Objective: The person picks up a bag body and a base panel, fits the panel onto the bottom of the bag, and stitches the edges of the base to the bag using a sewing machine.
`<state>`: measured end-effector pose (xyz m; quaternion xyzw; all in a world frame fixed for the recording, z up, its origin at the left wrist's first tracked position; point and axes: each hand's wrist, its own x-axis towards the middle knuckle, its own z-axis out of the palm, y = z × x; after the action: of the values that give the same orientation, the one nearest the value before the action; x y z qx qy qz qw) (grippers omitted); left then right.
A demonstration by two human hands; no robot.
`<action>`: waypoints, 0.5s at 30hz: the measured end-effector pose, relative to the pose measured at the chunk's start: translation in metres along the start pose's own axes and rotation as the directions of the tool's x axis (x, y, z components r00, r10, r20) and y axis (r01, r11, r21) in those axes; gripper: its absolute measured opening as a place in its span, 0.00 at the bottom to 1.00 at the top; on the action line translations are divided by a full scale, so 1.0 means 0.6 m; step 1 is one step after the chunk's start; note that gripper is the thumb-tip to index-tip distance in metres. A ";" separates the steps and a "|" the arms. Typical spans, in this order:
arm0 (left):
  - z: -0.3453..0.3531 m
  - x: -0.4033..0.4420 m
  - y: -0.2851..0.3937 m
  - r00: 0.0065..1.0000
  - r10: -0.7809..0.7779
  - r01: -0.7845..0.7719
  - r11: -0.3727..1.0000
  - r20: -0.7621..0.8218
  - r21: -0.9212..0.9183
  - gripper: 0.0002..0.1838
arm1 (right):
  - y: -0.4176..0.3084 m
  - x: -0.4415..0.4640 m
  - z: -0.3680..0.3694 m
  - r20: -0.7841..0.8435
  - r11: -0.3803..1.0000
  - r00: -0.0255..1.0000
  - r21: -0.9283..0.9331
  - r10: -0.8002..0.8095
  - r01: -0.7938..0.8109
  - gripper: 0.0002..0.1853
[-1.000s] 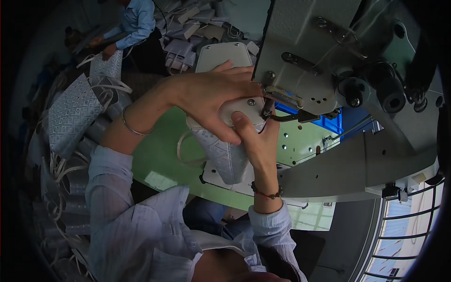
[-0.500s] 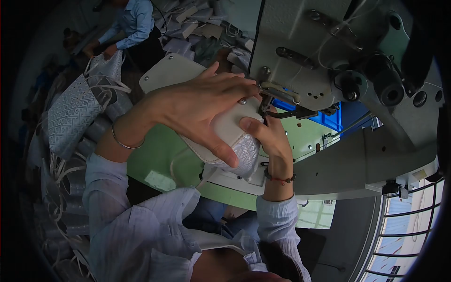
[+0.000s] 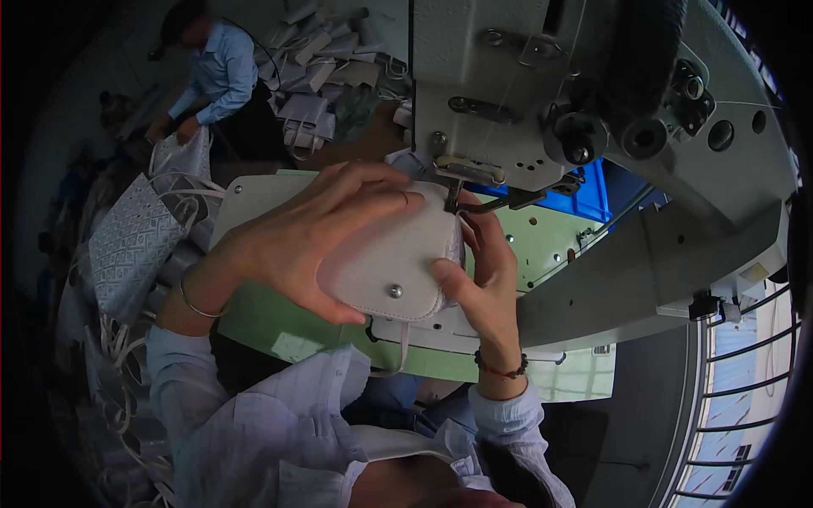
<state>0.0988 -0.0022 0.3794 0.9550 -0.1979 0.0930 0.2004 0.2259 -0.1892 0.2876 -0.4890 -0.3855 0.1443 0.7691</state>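
A cream handbag with rounded corners, edge stitching and a silver stud lies at the sewing machine head. Its far right edge is under the presser foot. My left hand rests across the bag's face with fingers spread and thumb stretched toward the near edge. On the right side, my right hand grips the bag's edge, thumb on top and fingers curled behind, close to the foot. A thin strap hangs from the near side. The bag's underside is hidden.
The green table lies beneath, with a blue bin behind the machine. At left, patterned silvery bags are heaped. A co-worker in a blue shirt handles a bag near a pile of bags. A barred window is at right.
The bag has turned under the presser foot, so its cream face and near stud show more and the patterned side less. Both hands have shifted with it. My view has moved slightly right.
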 end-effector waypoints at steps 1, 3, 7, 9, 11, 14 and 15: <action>0.002 0.003 0.002 1.000 0.002 -0.002 1.000 -0.002 -0.004 0.61 | -0.002 -0.019 0.004 -0.087 0.978 0.979 -0.117 -0.183 0.172 0.30; 0.006 0.013 0.011 0.997 0.079 -0.080 0.996 0.024 0.048 0.57 | -0.015 -0.050 0.009 -0.053 0.926 0.959 -0.281 -0.277 0.252 0.30; -0.004 0.030 0.044 0.991 -0.006 -0.029 0.968 0.136 0.251 0.54 | -0.033 -0.108 0.031 0.148 0.656 0.899 -0.636 -0.413 0.406 0.26; 0.000 0.031 0.041 0.992 0.049 -0.079 0.960 0.119 0.268 0.48 | -0.049 -0.111 0.044 0.272 0.477 0.862 -0.742 -0.427 0.470 0.24; -0.006 0.026 0.019 0.989 0.092 -0.115 0.972 0.118 0.204 0.47 | -0.063 -0.105 0.044 0.308 0.476 0.868 -0.739 -0.391 0.477 0.25; -0.003 0.017 0.005 0.985 0.137 -0.150 0.981 0.108 0.124 0.45 | -0.077 -0.103 0.045 0.335 0.496 0.880 -0.731 -0.337 0.468 0.25; -0.002 0.015 0.002 0.985 0.144 -0.155 0.982 0.095 0.112 0.44 | -0.079 -0.101 0.044 0.334 0.507 0.885 -0.728 -0.324 0.461 0.25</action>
<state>0.1063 -0.0062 0.3831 0.9508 -0.2716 0.0783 0.1267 0.1591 -0.2312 0.3069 -0.6638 -0.5675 -0.1819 0.4519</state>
